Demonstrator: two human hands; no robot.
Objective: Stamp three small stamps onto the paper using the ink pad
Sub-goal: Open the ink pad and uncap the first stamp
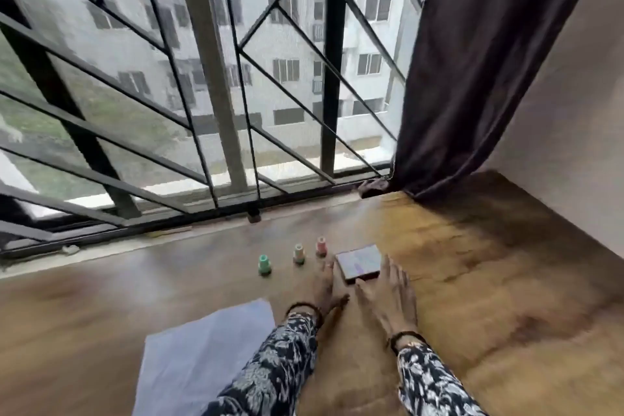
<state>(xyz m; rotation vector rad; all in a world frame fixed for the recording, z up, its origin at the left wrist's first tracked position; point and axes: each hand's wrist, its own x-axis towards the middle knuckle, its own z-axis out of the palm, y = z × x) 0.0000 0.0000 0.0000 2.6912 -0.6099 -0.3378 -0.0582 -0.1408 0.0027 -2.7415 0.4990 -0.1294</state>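
Observation:
A flat ink pad box (pixel 359 262) with a pale lid lies on the wooden surface. To its left three small stamps stand upright in a row: a green stamp (pixel 264 264), a cream and green stamp (pixel 299 253) and a pink stamp (pixel 321 246). A pale sheet of paper (pixel 199 353) lies near me at the left. My left hand (pixel 326 290) rests flat just left of the box, fingers apart. My right hand (pixel 388 297) lies flat beside the box's near right corner, holding nothing.
A barred window (pixel 202 84) runs along the far edge of the wooden surface (pixel 489 280). A dark curtain (pixel 479 61) hangs at the right, beside a plain wall. A small dark object (pixel 253 214) sits on the sill track.

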